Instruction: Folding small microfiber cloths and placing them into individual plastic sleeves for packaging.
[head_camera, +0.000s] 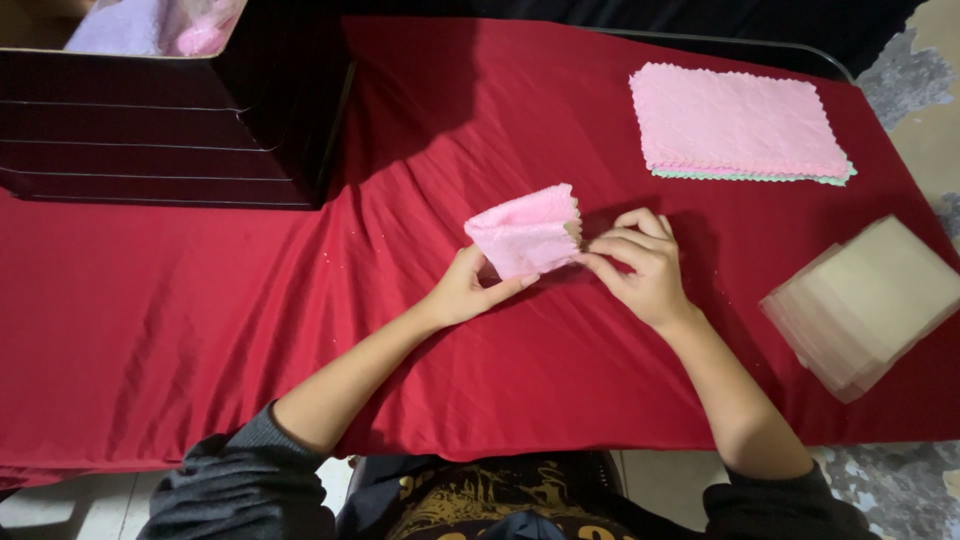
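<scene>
A dark box (170, 110), its top cut off by the frame, sits at the far left of the red-draped surface (200, 320). At centre, the left hand (470, 290) pinches a folded pink cloth (525, 232) from below while the right hand (640, 265) nips its right edge, its fingertips partly hidden. A pink cloth stack (735, 120) conceals all but the edge of a green cloth, and clear bags (865, 300) lie rightmost.

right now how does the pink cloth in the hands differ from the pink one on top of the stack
The held pink cloth is folded small and raised between the left hand and right hand; the top cloth of the stack lies flat, spread open and untouched. Both are pink with zigzag edges.
</scene>
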